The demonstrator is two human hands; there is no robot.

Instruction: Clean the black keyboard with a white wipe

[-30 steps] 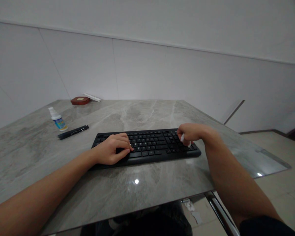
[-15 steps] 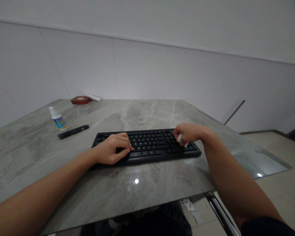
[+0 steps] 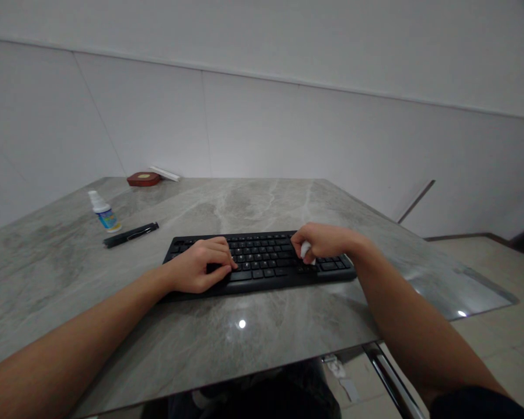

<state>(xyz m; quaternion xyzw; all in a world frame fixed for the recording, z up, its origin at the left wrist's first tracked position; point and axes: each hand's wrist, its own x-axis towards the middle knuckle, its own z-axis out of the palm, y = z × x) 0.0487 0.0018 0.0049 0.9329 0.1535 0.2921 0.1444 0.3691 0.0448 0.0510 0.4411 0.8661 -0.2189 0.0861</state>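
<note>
A black keyboard (image 3: 262, 284) lies on the grey marbled table. Over its left part is my left hand (image 3: 203, 265), fingers bent and thumb against the keys, holding it down from above. My right hand (image 3: 321, 240) is closed around a crumpled white tissue (image 3: 305, 250), pressed onto the keys left of the number pad. Only a bit of the tissue shows between the fingers. The keys beneath both hands are hidden.
On the left stand a white spray bottle (image 3: 103, 212) and, beside it, a long black object (image 3: 131, 234). A reddish-brown box (image 3: 143, 179) and a white strip (image 3: 165, 173) lie by the wall. The table's front edge (image 3: 244, 379) is close to my body.
My right hand has slid left across the keyboard with the tissue, off the number pad's middle. My left hand stays in place.
</note>
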